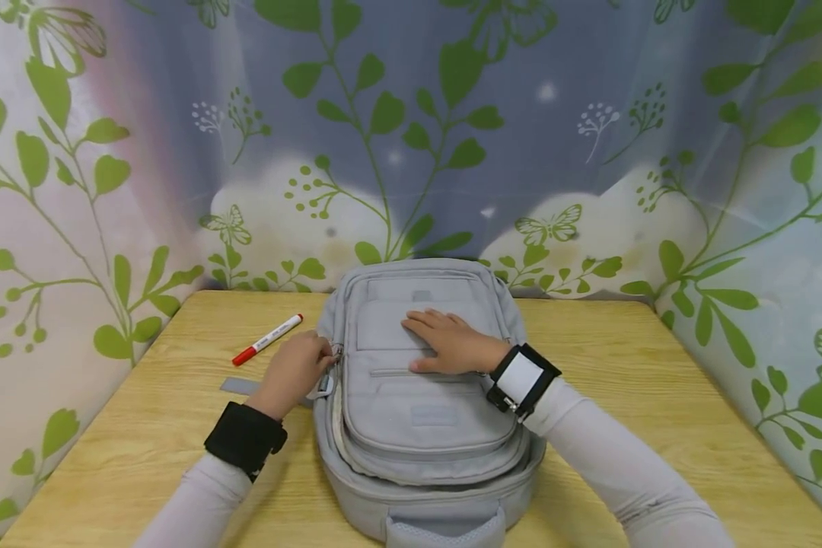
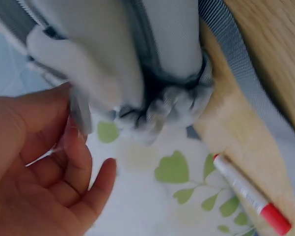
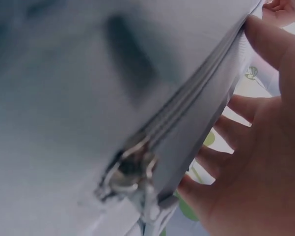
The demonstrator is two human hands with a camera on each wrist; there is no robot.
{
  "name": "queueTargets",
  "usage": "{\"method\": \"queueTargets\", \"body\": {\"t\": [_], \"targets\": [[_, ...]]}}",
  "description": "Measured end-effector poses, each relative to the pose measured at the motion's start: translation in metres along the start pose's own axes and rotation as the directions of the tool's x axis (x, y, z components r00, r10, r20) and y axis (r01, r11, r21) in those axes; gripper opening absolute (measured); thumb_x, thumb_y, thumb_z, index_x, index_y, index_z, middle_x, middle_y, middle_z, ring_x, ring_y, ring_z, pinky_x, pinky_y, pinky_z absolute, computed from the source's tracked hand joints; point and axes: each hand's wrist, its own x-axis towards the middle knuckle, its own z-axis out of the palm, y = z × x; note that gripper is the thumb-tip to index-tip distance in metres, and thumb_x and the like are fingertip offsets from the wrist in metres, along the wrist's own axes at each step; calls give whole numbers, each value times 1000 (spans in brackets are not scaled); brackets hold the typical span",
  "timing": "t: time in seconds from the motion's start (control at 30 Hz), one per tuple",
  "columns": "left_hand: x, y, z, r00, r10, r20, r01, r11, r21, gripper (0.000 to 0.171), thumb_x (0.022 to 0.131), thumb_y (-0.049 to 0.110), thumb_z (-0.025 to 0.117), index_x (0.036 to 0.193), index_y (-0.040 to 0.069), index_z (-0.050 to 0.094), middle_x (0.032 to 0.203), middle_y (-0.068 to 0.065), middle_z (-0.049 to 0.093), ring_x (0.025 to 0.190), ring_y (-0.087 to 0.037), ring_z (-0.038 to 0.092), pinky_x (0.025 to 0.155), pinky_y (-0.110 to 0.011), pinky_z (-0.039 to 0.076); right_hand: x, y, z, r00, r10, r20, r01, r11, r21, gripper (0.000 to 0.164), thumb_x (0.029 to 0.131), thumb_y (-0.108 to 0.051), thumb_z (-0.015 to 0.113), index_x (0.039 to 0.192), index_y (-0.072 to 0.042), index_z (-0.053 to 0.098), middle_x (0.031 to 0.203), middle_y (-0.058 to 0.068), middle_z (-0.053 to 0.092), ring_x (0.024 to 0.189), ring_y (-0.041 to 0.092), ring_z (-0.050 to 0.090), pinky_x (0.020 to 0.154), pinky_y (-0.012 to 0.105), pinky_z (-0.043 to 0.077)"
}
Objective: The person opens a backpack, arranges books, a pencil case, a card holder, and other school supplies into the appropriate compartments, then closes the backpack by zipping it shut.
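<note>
A grey backpack (image 1: 433,430) lies on the table with its front pockets facing up and its top handle (image 1: 445,530) toward me. At its left side my left hand (image 1: 293,373) pinches a zipper pull (image 2: 80,112) between thumb and finger. The zipper seam along that side gapes partway, down around the near end. My right hand (image 1: 455,344) rests on the front panel, fingers stretched out flat. In the right wrist view a metal zipper slider (image 3: 132,172) shows close up on the front pocket, below the right hand.
A red-and-white marker (image 1: 267,340) lies left of the backpack. A grey strap (image 1: 241,386) sticks out from the bag's left side onto the wooden table (image 1: 657,411). A leaf-patterned curtain (image 1: 411,152) surrounds the table's back and sides.
</note>
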Motion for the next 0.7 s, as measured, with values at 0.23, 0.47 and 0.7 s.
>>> {"method": "queueTargets", "body": {"t": [0.23, 0.47, 0.7], "targets": [[-28, 13, -31, 995, 32, 95, -33, 999, 15, 8, 90, 4, 76, 83, 2, 72, 73, -2, 55, 66, -14, 52, 61, -31, 47, 2, -2, 6, 999, 33, 5, -33, 999, 18, 78, 103, -39, 61, 161, -4, 23, 167, 25, 11, 154, 40, 12, 121, 61, 12], [-56, 33, -41, 960, 109, 256, -97, 993, -60, 14, 88, 8, 79, 79, 12, 70, 72, 8, 55, 65, -5, 47, 60, -25, 44, 4, -7, 9, 995, 94, 24, -94, 995, -20, 84, 102, -47, 59, 163, -7, 18, 168, 23, 6, 155, 39, 7, 121, 62, 8], [-72, 59, -41, 913, 207, 351, -157, 973, -166, 14, 89, 9, 78, 78, 15, 71, 72, 12, 55, 65, -1, 45, 58, -23, 42, 8, -6, 13, 994, 106, 10, -106, 994, -36, 82, 103, -46, 58, 163, -7, 18, 168, 23, 6, 155, 39, 7, 121, 63, 8]]}}
